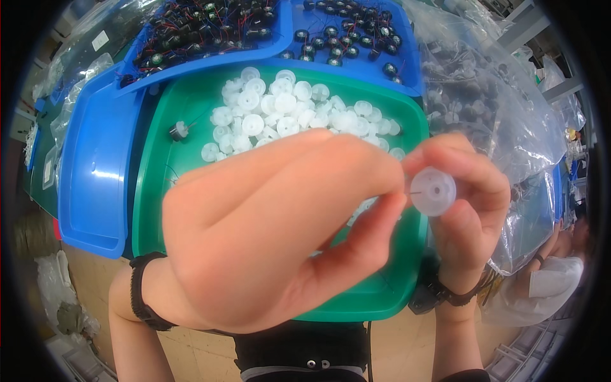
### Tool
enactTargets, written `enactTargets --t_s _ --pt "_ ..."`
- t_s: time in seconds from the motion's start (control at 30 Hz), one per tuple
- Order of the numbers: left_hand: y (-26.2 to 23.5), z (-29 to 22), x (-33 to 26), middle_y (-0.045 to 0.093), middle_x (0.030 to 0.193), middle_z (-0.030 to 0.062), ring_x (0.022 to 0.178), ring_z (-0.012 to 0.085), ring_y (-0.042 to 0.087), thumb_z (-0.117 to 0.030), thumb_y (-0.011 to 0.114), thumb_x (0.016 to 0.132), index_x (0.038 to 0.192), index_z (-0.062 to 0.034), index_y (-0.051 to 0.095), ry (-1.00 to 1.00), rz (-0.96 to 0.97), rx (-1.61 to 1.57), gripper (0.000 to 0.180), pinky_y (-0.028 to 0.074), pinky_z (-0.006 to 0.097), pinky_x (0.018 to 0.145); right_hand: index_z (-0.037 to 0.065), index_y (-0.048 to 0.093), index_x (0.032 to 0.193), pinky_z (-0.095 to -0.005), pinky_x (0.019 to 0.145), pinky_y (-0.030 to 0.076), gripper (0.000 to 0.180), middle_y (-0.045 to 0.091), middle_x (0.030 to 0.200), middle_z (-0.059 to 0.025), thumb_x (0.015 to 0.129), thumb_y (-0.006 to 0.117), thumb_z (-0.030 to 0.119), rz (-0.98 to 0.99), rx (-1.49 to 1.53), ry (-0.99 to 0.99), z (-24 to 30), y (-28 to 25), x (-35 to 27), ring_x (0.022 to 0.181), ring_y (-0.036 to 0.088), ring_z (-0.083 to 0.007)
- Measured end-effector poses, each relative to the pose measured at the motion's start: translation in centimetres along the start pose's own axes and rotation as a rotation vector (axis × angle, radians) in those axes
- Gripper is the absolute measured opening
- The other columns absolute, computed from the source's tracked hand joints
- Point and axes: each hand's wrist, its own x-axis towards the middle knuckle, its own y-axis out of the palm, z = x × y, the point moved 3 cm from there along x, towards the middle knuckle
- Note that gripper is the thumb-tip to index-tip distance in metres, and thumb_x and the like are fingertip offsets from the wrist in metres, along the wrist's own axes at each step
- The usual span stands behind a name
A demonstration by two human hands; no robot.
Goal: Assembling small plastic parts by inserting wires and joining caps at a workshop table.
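Right of centre, the curled right hand (476,219) grips a round, frosted plastic wheel (439,204); the left hand (273,219) pinches a thin strand (415,192).

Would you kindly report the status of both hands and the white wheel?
Right hand gripping white wheel. Left hand pinching beside it, apparently on thin wire. Left hand hiding part of green tray.

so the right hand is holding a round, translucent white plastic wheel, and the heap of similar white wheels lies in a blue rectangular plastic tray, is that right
The tray's colour is wrong: the head view shows the heap of white wheels lying in a green rectangular plastic tray. The right hand does hold a round, translucent white plastic wheel.
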Motion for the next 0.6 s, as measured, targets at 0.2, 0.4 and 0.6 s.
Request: enactTargets --t_s 0.2,0.4,0.6 --pt "0.37 0.11 -0.29 0.057 0.064 0.0027 0.046 0.0059 0.041 0.011 0.062 0.067 0.082 0.0002 0.06 -0.004 0.006 -0.019 0.018 0.032 0.02 0.043 -0.002 0.058 0.107 -0.0295 0.076 0.043 0.04 0.059 0.095 -0.0175 0.081 0.062 0.028 0.043 -0.051 -0.027 -0.03 -0.07 0.05 0.086 0.055 -0.0217" --pt "0.29 0.66 -0.1 0.058 0.065 0.0046 0.05 0.0097 0.046 0.01 0.063 0.068 0.081 0.0003 0.06 0.069 0.026 0.104 0.017 0.033 0.021 0.044 -0.003 0.058 0.107 -0.0306 0.078 0.042 0.041 0.059 0.097 -0.0177 0.081 0.062 0.028 0.004 -0.049 0.0 -0.09 -0.2 0.17 0.087 0.055 -0.0222" --pt "-0.01 0.09 0.31 0.059 0.066 0.0053 0.049 0.0118 0.043 0.011 0.056 0.07 0.079 -0.0004 0.06 0.004 0.074 0.061 0.015 0.032 0.023 0.043 -0.004 0.058 0.108 -0.031 0.079 0.043 0.043 0.059 0.097 -0.018 0.081 0.063 0.029 -0.008 0.006 0.056 0.22 0.01 0.01 0.088 0.055 -0.0221"
